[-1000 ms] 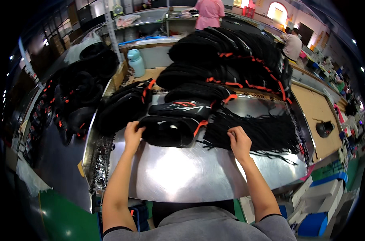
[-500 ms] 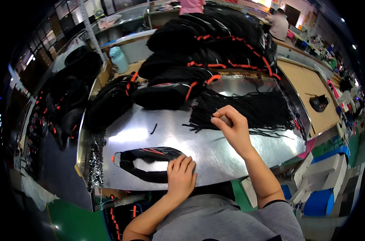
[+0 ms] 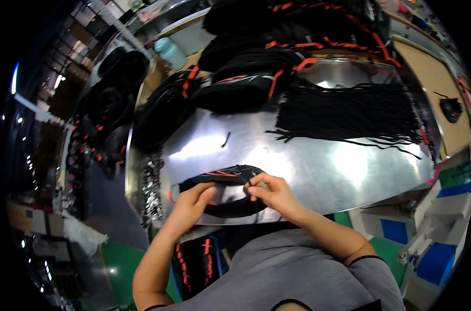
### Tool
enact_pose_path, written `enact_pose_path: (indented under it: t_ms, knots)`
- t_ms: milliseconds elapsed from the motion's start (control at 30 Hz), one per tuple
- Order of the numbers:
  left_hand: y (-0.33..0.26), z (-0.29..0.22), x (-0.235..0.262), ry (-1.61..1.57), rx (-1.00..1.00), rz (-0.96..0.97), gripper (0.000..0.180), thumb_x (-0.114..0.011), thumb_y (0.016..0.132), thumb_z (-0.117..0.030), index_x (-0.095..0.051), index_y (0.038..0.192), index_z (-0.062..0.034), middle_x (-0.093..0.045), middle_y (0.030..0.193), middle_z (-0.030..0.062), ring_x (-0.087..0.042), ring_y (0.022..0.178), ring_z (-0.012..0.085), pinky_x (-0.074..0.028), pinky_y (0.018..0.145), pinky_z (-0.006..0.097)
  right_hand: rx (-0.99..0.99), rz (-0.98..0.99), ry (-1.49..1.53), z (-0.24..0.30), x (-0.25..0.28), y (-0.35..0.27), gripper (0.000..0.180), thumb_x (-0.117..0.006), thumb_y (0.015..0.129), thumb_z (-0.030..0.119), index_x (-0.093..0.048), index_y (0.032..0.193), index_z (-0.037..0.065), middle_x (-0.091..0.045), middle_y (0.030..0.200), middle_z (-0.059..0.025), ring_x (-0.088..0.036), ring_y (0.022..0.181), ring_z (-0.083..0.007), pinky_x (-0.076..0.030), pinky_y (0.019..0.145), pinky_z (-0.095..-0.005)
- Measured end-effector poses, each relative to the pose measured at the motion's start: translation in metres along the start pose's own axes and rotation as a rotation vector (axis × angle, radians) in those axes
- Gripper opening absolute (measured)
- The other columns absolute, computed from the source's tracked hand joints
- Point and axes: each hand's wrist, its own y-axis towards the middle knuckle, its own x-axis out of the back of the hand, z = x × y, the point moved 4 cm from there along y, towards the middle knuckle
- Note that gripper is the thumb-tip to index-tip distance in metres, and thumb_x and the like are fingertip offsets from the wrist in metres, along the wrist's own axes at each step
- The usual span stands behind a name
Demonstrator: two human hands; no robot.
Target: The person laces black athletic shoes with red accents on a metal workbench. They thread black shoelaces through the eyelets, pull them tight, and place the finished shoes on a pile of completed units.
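A black shoe upper (image 3: 235, 210) with red and grey markings lies at the near edge of the metal table. My left hand (image 3: 193, 201) curls over its left part, fingers bent and thumb towards the opening. At the right end of the opening, my right hand (image 3: 272, 194) pinches a thin black lace against the upper's edge. Something small and greyish shows within the curled right fingers; its kind is unclear. Farther right, a flat bundle of black laces (image 3: 344, 111) lies spread on the table. A short loose black piece (image 3: 225, 140) lies beyond the upper.
Stacked black uppers (image 3: 240, 90) with orange tabs fill the table's far side. More black uppers (image 3: 160, 111) stand at the left. A light-blue bottle (image 3: 170, 53) is behind them. One dark piece (image 3: 450, 110) lies on the brown board (image 3: 432, 78) at right.
My right hand has come from above the lace bundle down to the upper. My left hand has shifted from the upper's right end to its left part. The view has tilted.
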Motion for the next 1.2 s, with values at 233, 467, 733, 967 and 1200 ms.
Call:
enact_pose_path:
  t_ms: [233,467,733,967,1200]
  knots:
    - [0.041,0.052,-0.065,-0.785,0.543,0.555,0.075,-0.04,0.1,-0.069,-0.057,0.132,-0.0028,-0.066,0.122,0.0101,-0.058,0.112,0.0183,-0.043,0.102,0.033,0.0,-0.092,-0.038,0.002,0.002,0.002,0.011,-0.068,0.098,0.016,-0.067,0.097,0.005,-0.066,0.077,0.0008,-0.044,0.057,-0.0006,-0.03,0.05,-0.0186]
    - [0.031,0.009,-0.101,-1.035,0.205,0.311,0.058,-0.042,0.108,-0.047,-0.051,0.143,-0.0011,-0.055,0.143,0.0149,-0.052,0.133,0.0249,-0.038,0.114,0.04,0.107,-0.114,-0.155,0.024,0.012,-0.03,0.015,-0.069,0.098,0.017,-0.066,0.094,0.003,-0.066,0.075,0.0022,-0.055,0.067,-0.0017,-0.041,0.061,-0.0197]
    - [0.013,-0.02,-0.093,-0.826,0.19,-0.045,0.027,-0.064,0.102,-0.023,-0.068,0.114,0.0007,-0.072,0.106,0.0108,-0.071,0.096,0.0194,-0.058,0.086,0.031,0.104,-0.111,-0.429,0.036,0.005,-0.045,0.016,-0.071,0.095,0.017,-0.065,0.092,0.003,-0.063,0.069,0.0021,-0.053,0.061,-0.0025,-0.043,0.056,-0.0231]
    - [0.002,-0.036,-0.088,-0.597,0.114,-0.108,0.027,-0.064,0.101,-0.026,-0.073,0.102,-0.0009,-0.073,0.091,0.0062,-0.067,0.081,0.0128,-0.051,0.068,0.027,0.277,-0.04,-0.484,0.051,0.007,-0.059,0.023,-0.059,0.101,0.009,-0.051,0.12,-0.001,-0.071,0.097,-0.0132,-0.072,0.092,-0.0199,-0.055,0.081,-0.0308]
    - [-0.001,-0.034,-0.091,-0.588,0.137,-0.118,0.027,-0.066,0.1,-0.025,-0.07,0.113,-0.0022,-0.075,0.1,0.0057,-0.07,0.085,0.0124,-0.053,0.066,0.026,0.357,-0.035,-0.639,0.056,0.008,-0.052,0.017,-0.055,0.102,0.007,-0.051,0.117,-0.002,-0.074,0.096,-0.0142,-0.074,0.089,-0.0239,-0.056,0.08,-0.0316]
